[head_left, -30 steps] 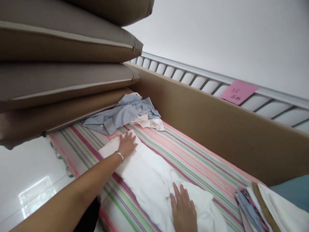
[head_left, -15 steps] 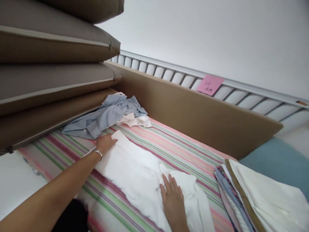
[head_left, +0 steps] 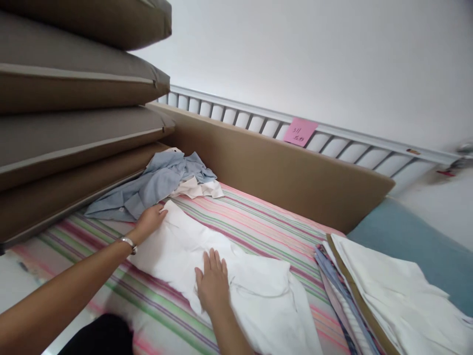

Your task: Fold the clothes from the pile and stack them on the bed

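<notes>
A white cloth garment (head_left: 254, 276) lies spread over the striped sheet (head_left: 236, 209), fairly flat, with some creases and a fold toward its right part. At its far left corner, my left hand (head_left: 150, 222) pinches the edge between thumb and fingers; a silver bracelet is on that wrist. My right hand (head_left: 212, 283) rests flat on the middle of the garment, fingers stretched out. Just beyond my left hand lies a crumpled light blue shirt (head_left: 148, 187), with a cream cloth (head_left: 199, 188) partly under it.
Folded clothes (head_left: 399, 291) are stacked at the right, white on top. Thick brown cushions (head_left: 74, 143) pile up at the left. A brown board (head_left: 266, 167) stands along the back before a white radiator (head_left: 229, 116) bearing a pink note (head_left: 301, 131). Blue-green fabric (head_left: 414, 231) lies behind the stack.
My right hand has slid left across the white garment, from its right part to the middle, and the cloth there looks smoother. My left hand keeps its corner. The view has shifted slightly right.
</notes>
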`<state>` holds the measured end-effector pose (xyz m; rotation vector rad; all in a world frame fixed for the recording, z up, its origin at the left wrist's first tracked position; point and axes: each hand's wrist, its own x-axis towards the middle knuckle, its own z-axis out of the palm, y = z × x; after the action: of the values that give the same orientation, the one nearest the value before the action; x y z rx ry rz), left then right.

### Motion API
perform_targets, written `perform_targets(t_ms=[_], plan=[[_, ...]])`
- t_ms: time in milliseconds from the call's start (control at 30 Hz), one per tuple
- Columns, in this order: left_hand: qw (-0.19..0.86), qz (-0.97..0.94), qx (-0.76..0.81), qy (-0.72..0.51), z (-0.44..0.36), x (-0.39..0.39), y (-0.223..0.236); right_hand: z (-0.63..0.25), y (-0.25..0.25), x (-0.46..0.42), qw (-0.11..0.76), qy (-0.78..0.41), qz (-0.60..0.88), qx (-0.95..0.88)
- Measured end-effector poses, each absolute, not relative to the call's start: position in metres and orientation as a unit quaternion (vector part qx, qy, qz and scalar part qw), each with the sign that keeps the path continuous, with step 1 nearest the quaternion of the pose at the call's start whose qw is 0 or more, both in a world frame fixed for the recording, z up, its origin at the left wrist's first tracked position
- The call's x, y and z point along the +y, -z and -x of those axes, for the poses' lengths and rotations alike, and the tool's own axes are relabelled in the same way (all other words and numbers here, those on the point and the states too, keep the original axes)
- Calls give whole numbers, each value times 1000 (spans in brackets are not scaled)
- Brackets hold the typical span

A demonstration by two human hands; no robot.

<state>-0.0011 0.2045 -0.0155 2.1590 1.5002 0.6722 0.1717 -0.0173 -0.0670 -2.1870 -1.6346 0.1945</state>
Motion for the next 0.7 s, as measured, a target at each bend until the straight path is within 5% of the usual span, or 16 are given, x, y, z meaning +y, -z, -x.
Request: perform_targets(t_ms=[133, 433, 700], plan=[[142, -811, 516, -235, -11, 177, -34, -177, 54, -38, 265, -117, 753, -591], [155, -858, 434, -226, -116, 86, -127, -230, 17, -122, 595, -325, 645, -353], [314, -861, 378, -133, -267, -33, -109, -314, 9, -182, 744, -437, 489, -128]])
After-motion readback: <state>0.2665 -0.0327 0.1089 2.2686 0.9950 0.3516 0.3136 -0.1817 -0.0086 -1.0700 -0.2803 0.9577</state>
